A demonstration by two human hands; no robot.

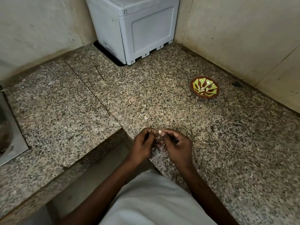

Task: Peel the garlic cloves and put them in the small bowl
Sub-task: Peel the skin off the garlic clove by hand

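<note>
My left hand (pixel 142 145) and my right hand (pixel 176 145) meet just above the near part of the granite counter (pixel 227 143). Between their fingertips they pinch a small pale garlic clove (pixel 157 132), with bits of its skin showing. The small bowl (pixel 204 87), brown with a green leaf pattern, stands far right on the counter, well apart from both hands. A few pale pieces lie inside it. A loose scrap of garlic skin (pixel 144 116) lies on the counter beyond my hands.
A grey plastic box (pixel 134 30) stands in the back corner against the tiled walls. A steel sink (pixel 8 127) is set in at the left edge. The counter has an inner corner cut-out (pixel 103 153) under my left forearm.
</note>
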